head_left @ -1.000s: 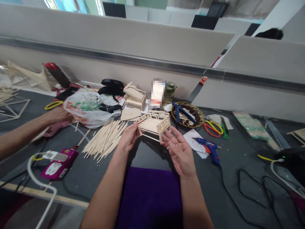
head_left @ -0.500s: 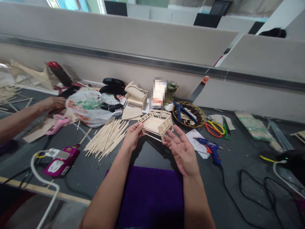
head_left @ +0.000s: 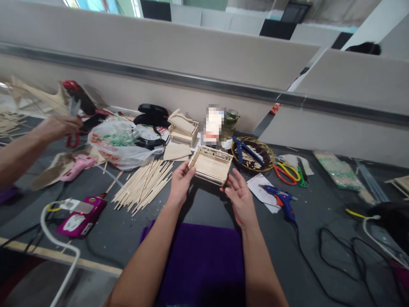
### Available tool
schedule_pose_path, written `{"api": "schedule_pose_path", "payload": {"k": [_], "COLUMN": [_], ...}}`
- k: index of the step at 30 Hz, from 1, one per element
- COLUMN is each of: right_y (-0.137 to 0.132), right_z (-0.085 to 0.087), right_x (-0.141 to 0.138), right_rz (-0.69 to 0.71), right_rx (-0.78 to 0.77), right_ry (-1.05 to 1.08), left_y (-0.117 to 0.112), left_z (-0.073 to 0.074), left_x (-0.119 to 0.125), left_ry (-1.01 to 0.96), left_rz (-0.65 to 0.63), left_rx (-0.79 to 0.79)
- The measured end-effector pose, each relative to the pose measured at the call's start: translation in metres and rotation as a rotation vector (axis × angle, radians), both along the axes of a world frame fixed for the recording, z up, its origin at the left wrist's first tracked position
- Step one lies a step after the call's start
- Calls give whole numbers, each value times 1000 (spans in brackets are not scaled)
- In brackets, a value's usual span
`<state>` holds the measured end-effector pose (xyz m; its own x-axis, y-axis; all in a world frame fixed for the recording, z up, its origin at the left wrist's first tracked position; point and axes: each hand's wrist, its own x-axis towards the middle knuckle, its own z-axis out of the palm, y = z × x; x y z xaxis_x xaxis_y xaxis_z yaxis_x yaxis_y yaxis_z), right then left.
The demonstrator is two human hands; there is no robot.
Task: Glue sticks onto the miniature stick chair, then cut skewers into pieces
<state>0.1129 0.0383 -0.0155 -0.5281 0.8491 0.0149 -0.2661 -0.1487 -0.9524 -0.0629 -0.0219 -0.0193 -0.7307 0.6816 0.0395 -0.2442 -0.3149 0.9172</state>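
Note:
Between my hands is a small bed-shaped frame (head_left: 211, 166) made of thin pale wooden sticks, tilted so its slatted floor faces me. My left hand (head_left: 182, 181) pinches its left end between thumb and fingers. At its lower right corner, my right hand (head_left: 240, 198) grips with thumb and fingertips. Left of my left hand lies a loose pile of wooden sticks (head_left: 143, 185). A blue glue gun (head_left: 284, 200) rests on white paper to the right of my right hand. Below my forearms is a purple cloth (head_left: 201, 260).
Behind the frame stand a similar small stick model (head_left: 183, 130) and a green glass jar (head_left: 230, 121). A basket (head_left: 271, 160) holds blue pliers (head_left: 239, 149). At left, another person's hand (head_left: 62, 128) holds scissors (head_left: 74, 121) near a pink glue gun (head_left: 78, 166). Cables (head_left: 341, 256) lie at right.
The stick frame has turned, so its slatted floor faces me more. My right hand's fingers have closed in on its corner. The other person's hand has lifted scissors.

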Motion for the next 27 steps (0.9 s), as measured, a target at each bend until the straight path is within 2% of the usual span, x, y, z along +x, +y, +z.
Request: {"api": "schedule_pose_path", "payload": {"k": [4, 8, 12, 18, 27], "right_y": [7, 11, 12, 10, 12], "right_z": [-15, -21, -20, -14, -16], "right_x": [-2, -1, -2, -5, -6], "right_rz": [-37, -68, -119, -261, -314], "right_rx": [59, 131, 150, 86, 63], "right_ry": [-69, -112, -89, -44, -96], "left_y": [0, -1, -2, -4, -5], "left_z": [-1, 2, 6, 11, 11], "left_x": [2, 5, 8, 12, 15], "left_ry": [15, 34, 60, 142, 153], "left_rz": [-25, -46, -55, -74, -49], "left_rx": [-34, -75, -82, -131, -145]}}
